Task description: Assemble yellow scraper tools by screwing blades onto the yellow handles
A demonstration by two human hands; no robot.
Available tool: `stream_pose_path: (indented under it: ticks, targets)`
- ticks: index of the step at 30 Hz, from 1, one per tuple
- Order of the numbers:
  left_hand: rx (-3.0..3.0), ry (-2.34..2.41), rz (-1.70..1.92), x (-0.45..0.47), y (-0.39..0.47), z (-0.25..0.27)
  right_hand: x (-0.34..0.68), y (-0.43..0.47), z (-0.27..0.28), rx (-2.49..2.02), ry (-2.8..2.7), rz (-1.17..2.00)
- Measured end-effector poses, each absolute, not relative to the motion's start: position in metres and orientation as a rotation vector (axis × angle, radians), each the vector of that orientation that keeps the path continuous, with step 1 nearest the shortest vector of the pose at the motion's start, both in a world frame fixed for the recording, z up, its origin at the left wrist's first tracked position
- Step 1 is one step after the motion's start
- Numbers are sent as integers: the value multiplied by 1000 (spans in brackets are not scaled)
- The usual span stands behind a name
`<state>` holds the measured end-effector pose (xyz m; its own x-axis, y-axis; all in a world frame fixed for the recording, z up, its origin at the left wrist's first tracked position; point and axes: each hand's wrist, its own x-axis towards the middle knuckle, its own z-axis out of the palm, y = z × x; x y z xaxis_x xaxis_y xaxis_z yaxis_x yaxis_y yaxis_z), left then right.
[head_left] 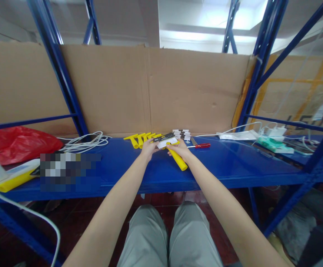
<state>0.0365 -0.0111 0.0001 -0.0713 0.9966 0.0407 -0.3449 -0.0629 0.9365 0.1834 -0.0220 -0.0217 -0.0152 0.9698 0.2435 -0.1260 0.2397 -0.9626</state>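
My left hand (149, 149) is closed on a flat black-and-white piece (164, 138), held just above the blue shelf. My right hand (180, 149) is wrapped around a yellow scraper-like handle (178, 158) whose thick grip points down toward me. The handle's upper end meets the white part of the flat piece; whether the two are joined cannot be made out. Behind my left hand several similar yellow handles (134, 142) lie in a row. A stack of small white-and-dark flat packs (181, 134) stands just beyond my right hand. To its right lies a red-handled screwdriver (203, 145).
The blue shelf (233, 163) has a cardboard back panel (192, 89) and blue uprights. Coiled white cable (90, 142) and a red plastic bag (19, 144) lie at left. A white packet (238, 135) and a green-and-white box (275, 144) sit at right.
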Motion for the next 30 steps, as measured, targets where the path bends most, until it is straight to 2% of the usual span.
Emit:
stream_pose_path:
  ticks: [7, 19, 30]
  targets:
    - [894, 1039, 1531, 38, -13, 3, 173, -33, -20, -1112, -1315, 1024]
    - [907, 1249, 1690, 38, -8, 2, 171, -44, -16, -1045, -1596, 1064]
    - [777, 1032, 1624, 40, -17, 10, 171, -42, -14, -1025, -1438, 1081]
